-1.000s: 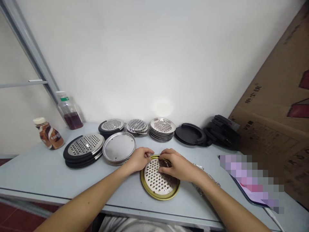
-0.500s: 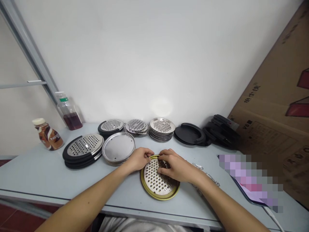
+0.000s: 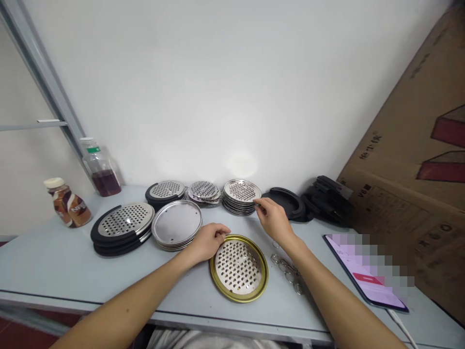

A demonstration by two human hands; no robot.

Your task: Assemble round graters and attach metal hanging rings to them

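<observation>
A gold plate (image 3: 213,274) with a round grater (image 3: 240,266) in it lies on a pale table (image 3: 54,261), at the lower centre of the frame. The left hand (image 3: 209,242) is at its upper-left rim, fingers curled; whether they clamp it cannot be told. Right of centre, the right hand (image 3: 274,218) has fingertips close together beside stacked silver graters (image 3: 240,192), its hold unclear.

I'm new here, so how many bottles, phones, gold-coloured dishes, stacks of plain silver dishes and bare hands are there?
Bottles: 2 (brown bottle, clear bottle)
Phone: 1
Gold-coloured dish: 1
Stack of plain silver dishes: 1
Hands: 2 (left hand, right hand)
Total: 7
</observation>
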